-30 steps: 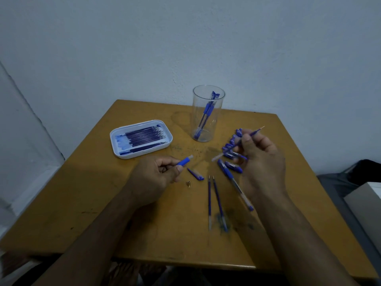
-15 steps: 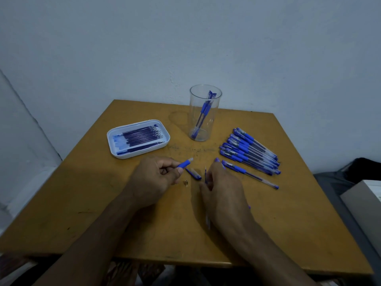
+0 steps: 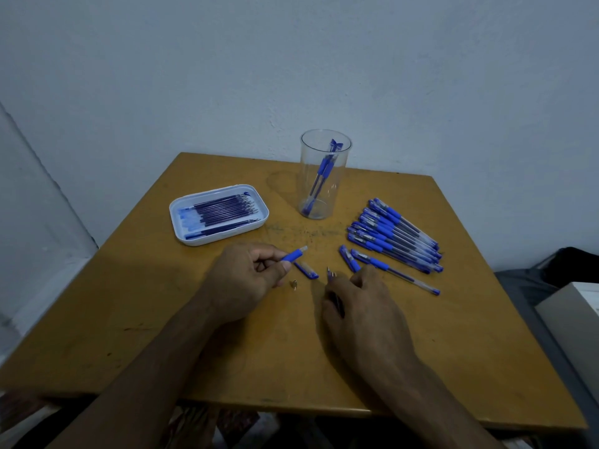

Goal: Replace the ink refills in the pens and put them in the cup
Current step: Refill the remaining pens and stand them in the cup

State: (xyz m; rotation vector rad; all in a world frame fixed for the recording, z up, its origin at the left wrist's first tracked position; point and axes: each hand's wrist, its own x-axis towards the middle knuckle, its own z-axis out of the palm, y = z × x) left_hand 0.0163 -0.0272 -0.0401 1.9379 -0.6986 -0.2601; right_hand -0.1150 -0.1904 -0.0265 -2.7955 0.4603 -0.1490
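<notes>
My left hand [image 3: 249,280] holds a pen barrel [image 3: 294,255] by its blue grip, open end pointing right. My right hand [image 3: 359,312] lies low on the table [image 3: 470,345] with its fingers curled over thin loose refills [image 3: 330,273]. Two refill tips stick out past the fingers, and the thumb presses on one dark refill. A blue cap [image 3: 306,270] and a small metal tip [image 3: 294,284] lie between my hands. The clear cup [image 3: 324,189] stands at the back with two pens in it. A white tray [image 3: 181,236] of new refills sits at the left.
A fan of several capped blue pens [image 3: 393,234] lies right of the cup, with one pen [image 3: 397,276] and a second cap [image 3: 349,258] apart in front. A grey box [image 3: 577,319] stands off the table's right edge. The wall is close behind.
My right hand came down from near the pen pile, where it held a refill up, to the refills on the table. My left hand has kept the barrel still.
</notes>
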